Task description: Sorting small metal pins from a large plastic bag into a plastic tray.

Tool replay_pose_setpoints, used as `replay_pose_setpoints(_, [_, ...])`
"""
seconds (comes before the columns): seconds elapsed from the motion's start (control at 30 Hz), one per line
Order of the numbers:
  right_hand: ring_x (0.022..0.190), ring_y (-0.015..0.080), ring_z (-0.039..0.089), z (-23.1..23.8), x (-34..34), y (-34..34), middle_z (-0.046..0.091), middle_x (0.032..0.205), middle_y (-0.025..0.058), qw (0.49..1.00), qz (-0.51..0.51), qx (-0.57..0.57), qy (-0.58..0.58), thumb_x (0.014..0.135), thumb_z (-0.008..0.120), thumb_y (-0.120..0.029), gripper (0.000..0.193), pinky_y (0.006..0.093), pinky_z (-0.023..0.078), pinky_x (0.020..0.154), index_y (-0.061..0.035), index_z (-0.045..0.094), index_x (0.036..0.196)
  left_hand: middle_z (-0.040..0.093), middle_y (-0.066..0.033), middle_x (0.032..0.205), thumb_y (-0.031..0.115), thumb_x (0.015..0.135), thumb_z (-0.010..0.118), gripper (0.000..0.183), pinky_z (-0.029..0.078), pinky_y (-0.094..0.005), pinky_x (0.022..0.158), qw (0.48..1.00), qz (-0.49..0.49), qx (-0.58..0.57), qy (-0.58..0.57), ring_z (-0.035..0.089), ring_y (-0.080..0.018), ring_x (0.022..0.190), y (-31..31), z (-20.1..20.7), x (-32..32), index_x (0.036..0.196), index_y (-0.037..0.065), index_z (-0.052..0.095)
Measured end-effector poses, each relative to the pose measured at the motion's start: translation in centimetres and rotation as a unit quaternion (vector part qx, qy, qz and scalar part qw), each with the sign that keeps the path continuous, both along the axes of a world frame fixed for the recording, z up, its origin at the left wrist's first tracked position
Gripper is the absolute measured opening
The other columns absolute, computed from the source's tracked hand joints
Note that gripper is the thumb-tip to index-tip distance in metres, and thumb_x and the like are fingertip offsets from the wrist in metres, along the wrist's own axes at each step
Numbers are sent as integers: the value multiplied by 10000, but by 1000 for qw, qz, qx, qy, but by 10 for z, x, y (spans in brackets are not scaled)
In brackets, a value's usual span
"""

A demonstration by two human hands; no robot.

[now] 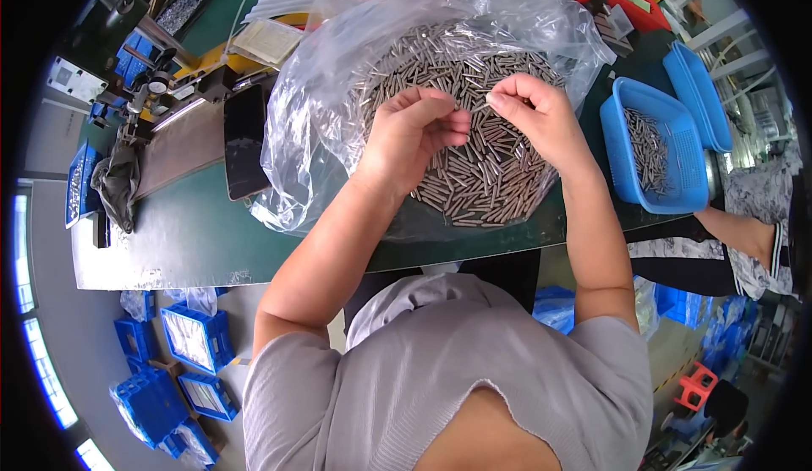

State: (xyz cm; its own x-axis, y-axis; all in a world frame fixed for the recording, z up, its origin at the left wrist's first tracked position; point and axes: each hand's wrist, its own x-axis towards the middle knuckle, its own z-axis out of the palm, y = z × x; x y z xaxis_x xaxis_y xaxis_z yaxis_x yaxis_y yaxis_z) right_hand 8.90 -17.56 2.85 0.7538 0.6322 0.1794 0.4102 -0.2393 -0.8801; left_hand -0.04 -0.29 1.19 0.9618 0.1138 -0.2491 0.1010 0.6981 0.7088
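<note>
A large heap of short, slim metal pins [495, 183] lies on an opened clear plastic bag [309, 124] in front of me. Above the heap, my right hand [541, 120] pinches one thin metal pin between thumb and forefinger, and the pin points toward my other hand. My left hand [410, 128] is close beside it, fingers curled in and thumb pressed near the forefinger. Whatever lies between those left fingertips is too small and hidden to make out.
To the right stands a blue basket [622, 145] of metal pins, with another blue basket [698, 90] behind it. A dark phone-like slab [245, 141] lies left of the bag. Red trays [626, 6] stand far right. Another person's arm [740, 234] rests at the right.
</note>
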Motion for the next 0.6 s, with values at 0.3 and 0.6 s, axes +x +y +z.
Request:
replay_pose_setpoints(0.3, [691, 48, 513, -3, -7, 5, 595, 729, 1, 999, -12, 47, 0, 830, 628, -141, 133, 209, 419, 635, -10, 615, 850, 631, -160, 797, 40, 837, 540, 82, 544, -321, 655, 999, -32, -16, 3, 635, -225, 718, -4, -4, 0, 887, -25, 546])
replay_pose_setpoints(0.6, [645, 46, 528, -3, -10, 6, 613, 695, 4, 999, 22, 36, 13, 823, 635, -128, 117, 206, 433, 600, -12, 623, 823, 627, -164, 814, 8, 834, 534, 76, 554, -345, 691, 999, -42, -24, -18, 643, -242, 748, -7, -2, -1, 885, -45, 555])
